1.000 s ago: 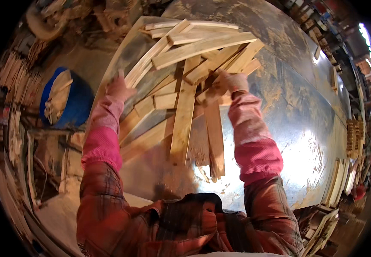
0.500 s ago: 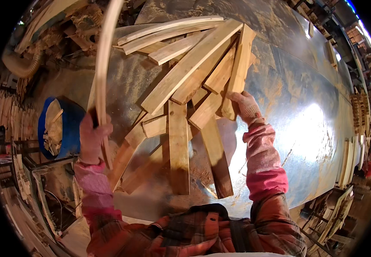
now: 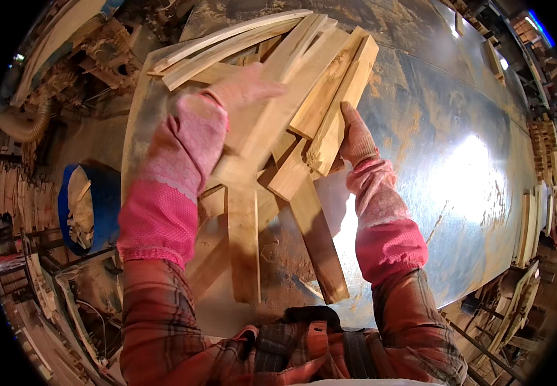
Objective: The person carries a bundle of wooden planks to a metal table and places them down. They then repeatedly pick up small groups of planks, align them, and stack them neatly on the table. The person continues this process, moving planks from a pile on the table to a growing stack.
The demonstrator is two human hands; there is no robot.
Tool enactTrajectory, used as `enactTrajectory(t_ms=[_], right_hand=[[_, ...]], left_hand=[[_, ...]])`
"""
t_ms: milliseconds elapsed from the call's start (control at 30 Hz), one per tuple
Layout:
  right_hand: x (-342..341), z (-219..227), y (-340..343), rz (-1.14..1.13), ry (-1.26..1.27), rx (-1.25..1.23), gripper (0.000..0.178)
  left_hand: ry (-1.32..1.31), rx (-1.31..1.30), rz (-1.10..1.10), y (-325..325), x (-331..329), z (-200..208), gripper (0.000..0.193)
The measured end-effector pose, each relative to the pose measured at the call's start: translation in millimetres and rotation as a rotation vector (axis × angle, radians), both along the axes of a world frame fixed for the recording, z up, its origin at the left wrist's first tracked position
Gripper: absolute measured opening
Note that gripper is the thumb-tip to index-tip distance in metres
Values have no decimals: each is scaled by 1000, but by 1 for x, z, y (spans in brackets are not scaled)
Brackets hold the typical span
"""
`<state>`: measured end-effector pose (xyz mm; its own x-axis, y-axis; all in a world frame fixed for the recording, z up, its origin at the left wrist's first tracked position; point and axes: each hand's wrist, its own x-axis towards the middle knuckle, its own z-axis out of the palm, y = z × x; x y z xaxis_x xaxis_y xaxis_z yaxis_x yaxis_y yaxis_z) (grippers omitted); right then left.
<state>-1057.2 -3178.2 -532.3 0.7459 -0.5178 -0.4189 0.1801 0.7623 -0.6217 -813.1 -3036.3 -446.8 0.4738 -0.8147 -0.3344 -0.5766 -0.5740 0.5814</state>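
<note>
The boards (image 3: 243, 244) are of wood, looking matt, with visible grain and some rough ends. The surface (image 3: 413, 167) appears to be metal, smooth and quite glossy, with dull brown stains. The tub (image 3: 105, 212) looks like plastic. Sleeve covers (image 3: 156, 219) and checked shirt (image 3: 159, 302) are matt cloth.

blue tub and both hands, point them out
Blue tub (image 3: 105, 209), head view: outer side wall.
Right hand (image 3: 357, 136), head view: back of the hand.
Left hand (image 3: 243, 89), head view: middle of the hand, blurred.
</note>
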Motion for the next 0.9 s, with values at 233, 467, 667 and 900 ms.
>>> enactTrajectory(t_ms=[233, 467, 667, 900], right_hand=[[-39, -4, 1, 41, -4, -69, 48], [-214, 2, 9, -6, 159, -53, 52], [-390, 4, -2, 314, 614, -436, 64], [-363, 31, 10, 31, 1370, -1588, 74]], left_hand=[[-229, -4, 85, 4, -144, 12, 115], [55, 28, 25, 16, -286, 34, 107], [303, -13, -372, 55, -391, -26, 81], [-442, -264, 411, 171, -238, 32, 59]])
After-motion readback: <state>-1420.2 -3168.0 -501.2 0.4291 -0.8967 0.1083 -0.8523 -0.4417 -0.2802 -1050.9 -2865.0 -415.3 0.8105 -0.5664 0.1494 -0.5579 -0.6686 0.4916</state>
